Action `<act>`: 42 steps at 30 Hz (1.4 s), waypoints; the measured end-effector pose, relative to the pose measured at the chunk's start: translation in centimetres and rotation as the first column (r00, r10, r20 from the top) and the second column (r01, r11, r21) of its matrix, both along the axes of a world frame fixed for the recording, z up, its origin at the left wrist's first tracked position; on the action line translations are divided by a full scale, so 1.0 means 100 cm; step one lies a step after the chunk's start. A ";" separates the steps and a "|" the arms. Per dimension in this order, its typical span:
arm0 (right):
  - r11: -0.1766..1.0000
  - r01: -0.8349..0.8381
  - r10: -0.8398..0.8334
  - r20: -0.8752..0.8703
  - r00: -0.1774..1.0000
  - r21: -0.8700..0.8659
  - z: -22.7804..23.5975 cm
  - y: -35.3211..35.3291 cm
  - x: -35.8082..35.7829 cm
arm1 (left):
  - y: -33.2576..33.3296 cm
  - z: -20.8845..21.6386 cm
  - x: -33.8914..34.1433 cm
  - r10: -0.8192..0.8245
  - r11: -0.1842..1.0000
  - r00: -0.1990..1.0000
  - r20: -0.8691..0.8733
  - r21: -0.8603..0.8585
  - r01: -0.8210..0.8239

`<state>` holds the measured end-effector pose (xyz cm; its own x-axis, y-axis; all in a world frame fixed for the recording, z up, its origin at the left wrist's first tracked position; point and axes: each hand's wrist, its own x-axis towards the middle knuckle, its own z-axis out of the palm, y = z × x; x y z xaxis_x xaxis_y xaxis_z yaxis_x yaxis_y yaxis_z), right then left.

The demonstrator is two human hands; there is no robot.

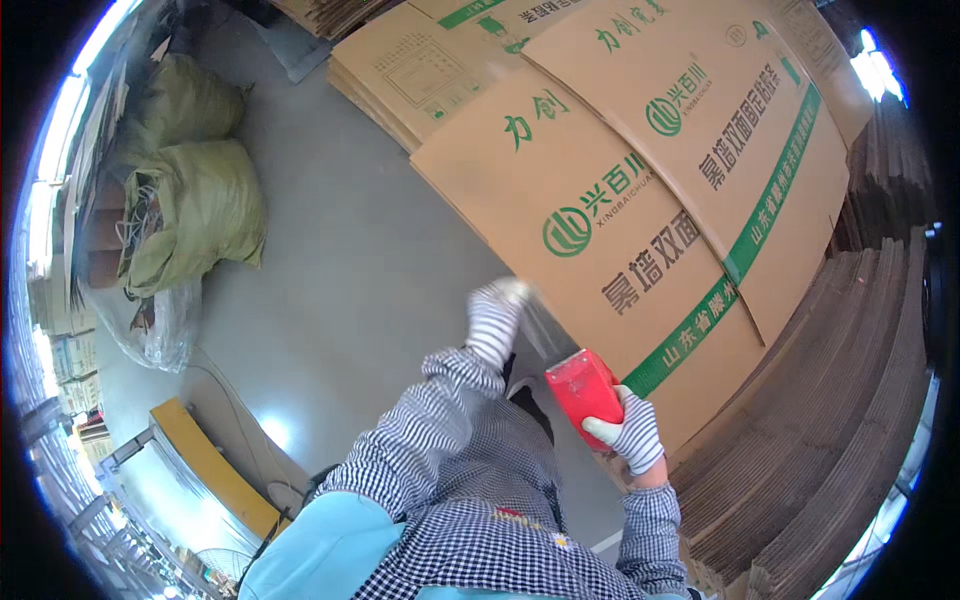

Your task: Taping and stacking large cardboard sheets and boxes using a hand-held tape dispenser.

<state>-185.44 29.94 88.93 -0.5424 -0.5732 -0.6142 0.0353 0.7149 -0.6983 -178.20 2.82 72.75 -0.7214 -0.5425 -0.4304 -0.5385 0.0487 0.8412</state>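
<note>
My right hand (632, 432), in a white and dark striped glove, grips a red tape dispenser (580, 385) with the thumb across its face. From the dispenser's upper edge a clear strip of tape (545, 332) stretches up and left. At the strip's far end is my left hand (495, 318), in a matching glove. Motion blurs it, but its fingers look pinched on the tape. Both hands are by the near left edge of a flat brown carton (480, 165) with green and dark print. Another flat carton (680, 40) overlaps it on the right.
Stacked flattened cardboard (790, 390) fills the right side. Olive woven sacks (210, 205) stand at the left, with a clear plastic bag (165, 335) beside them. A yellow-edged machine or table (205, 460) is at lower left, and a cable (235, 400) lies on the grey floor (330, 200).
</note>
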 end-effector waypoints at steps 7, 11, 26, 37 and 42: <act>0.859 -0.176 0.320 -0.235 0.918 0.480 -0.054 -0.009 -0.022 | -0.064 -0.005 -0.020 0.113 0.452 0.993 -0.040 -0.888 -0.088; 0.831 -0.187 0.345 -0.220 0.912 0.524 -0.058 -0.027 -0.022 | -0.063 -0.061 -0.022 0.562 0.695 0.756 -0.334 -0.304 -0.651; 0.549 -0.076 0.175 -0.026 0.984 0.833 -0.088 0.079 -0.039 | -0.085 -0.054 -0.036 0.724 0.556 0.686 0.070 0.528 -0.642; 0.374 0.146 0.516 -0.337 0.787 0.916 -0.024 0.166 -0.047 | -0.079 -0.071 -0.027 0.844 0.537 0.512 -0.161 0.246 -0.807; 0.851 0.522 -0.191 -0.887 0.421 0.065 -0.098 0.210 -0.057 | 0.110 -0.009 -0.043 0.144 0.474 0.962 -0.233 -0.837 -0.274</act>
